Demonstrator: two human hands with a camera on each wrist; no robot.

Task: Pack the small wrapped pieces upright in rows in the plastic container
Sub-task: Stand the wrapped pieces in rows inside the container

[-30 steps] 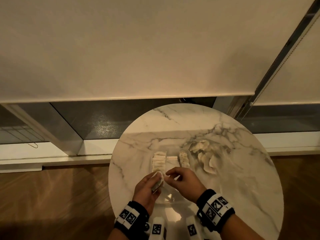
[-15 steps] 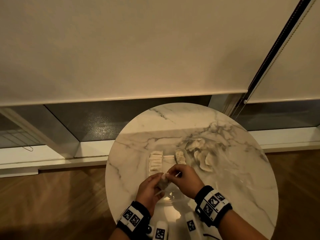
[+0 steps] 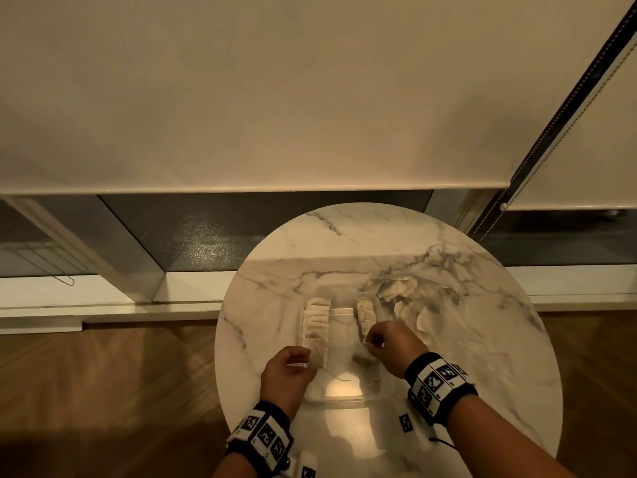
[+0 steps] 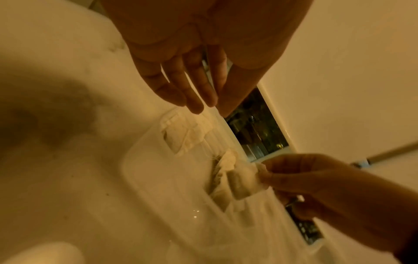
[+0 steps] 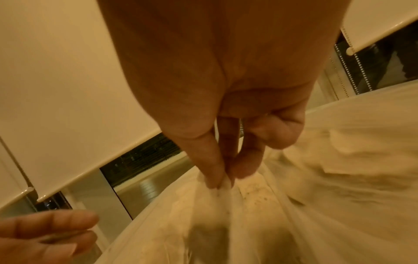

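A clear plastic container (image 3: 344,399) sits on the round marble table (image 3: 275,291). Inside it stand a left row of wrapped pieces (image 3: 316,319) and a shorter right row (image 3: 365,313). My right hand (image 3: 371,341) pinches one wrapped piece (image 4: 245,180) by its top edge at the near end of the right row; in the right wrist view thumb and fingers (image 5: 212,171) close on it. My left hand (image 3: 305,357) hovers at the near end of the left row (image 4: 187,135), fingers (image 4: 196,100) loose and holding nothing.
A pile of loose wrapped pieces (image 3: 406,301) lies on the table just right of the container. A window with roller blinds (image 3: 241,98) and a bead chain (image 3: 537,146) stands behind the table. Wooden floor (image 3: 103,391) lies to the left.
Both hands were together on one piece over the container's near part. They have parted: the right carried the piece to the right row, the left let go and stayed left.
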